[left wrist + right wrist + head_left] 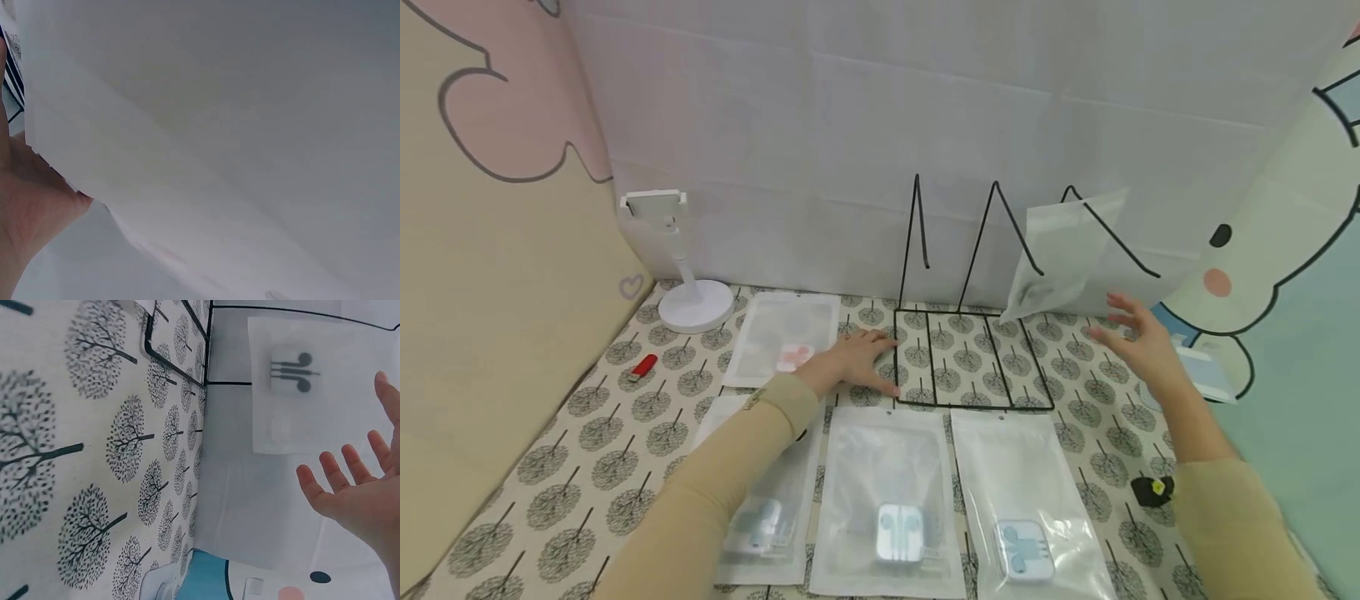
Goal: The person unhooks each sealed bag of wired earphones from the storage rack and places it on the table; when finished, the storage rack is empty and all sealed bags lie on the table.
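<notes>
A black wire rack point(973, 407) stands against the back wall, with a frosted zip bag point(1067, 242) leaning in its right end. Earphones in a case point(294, 372) show through that bag in the right wrist view. My left hand point(857, 360) rests at the rack's left side, fingers and thumb spread against the frame. Out to the right of the bag, my right hand point(1142, 342) is raised with its fingers apart, holding nothing. In the left wrist view a pale, blurred sheet point(206, 137) hides most of the scene beyond my left hand point(37, 200).
Frosted bags with earphones lie in front: a left one point(782, 533), a middle one point(887, 467) and a right one point(1015, 467). Another bag point(782, 325) lies behind my left forearm. Around them are a white phone stand point(696, 307), a red object point(643, 366) and a black item point(1150, 492).
</notes>
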The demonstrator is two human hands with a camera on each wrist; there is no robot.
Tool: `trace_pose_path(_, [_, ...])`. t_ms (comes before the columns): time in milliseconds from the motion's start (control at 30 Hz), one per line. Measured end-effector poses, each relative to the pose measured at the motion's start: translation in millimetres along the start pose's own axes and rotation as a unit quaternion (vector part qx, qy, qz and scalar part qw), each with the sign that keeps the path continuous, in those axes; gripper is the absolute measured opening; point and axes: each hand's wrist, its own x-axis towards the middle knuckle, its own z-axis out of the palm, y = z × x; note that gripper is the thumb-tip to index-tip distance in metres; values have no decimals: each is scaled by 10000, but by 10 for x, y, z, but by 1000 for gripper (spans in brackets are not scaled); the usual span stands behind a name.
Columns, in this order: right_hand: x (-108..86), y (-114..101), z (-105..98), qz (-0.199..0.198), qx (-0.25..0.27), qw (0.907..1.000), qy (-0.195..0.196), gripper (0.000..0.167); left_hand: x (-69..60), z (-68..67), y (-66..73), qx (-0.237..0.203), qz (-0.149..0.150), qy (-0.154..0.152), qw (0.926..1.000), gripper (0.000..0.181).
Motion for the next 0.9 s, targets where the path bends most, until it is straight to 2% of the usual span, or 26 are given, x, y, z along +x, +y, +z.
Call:
trace_pose_path(233, [391,71,-103,154,588,9981,125,84,13,2,9,10,20,31,10000,103])
trace_pose_path(333, [514,46,-129,356,822,9958,184,85,20,-3,10,28,16,17,10000,103])
trace_pose_path(500, [675,0,-154,533,1250,9906,184,84,20,-17,22,38,7,4,10000,103])
trace_pose_path(733, [819,5,-148,528,1318,9897,205,84,16,-22,31,-18,11,-39,10000,103])
trace_pose_path(833, [863,-6,-128,500,1996,9785,142,87,15,-8,21,28,-7,-44,10000,103])
trace_pose_path(900, [888,-14,-107,489,2591,9646,64,89,11,-2,15,74,-25,-40,10000,103])
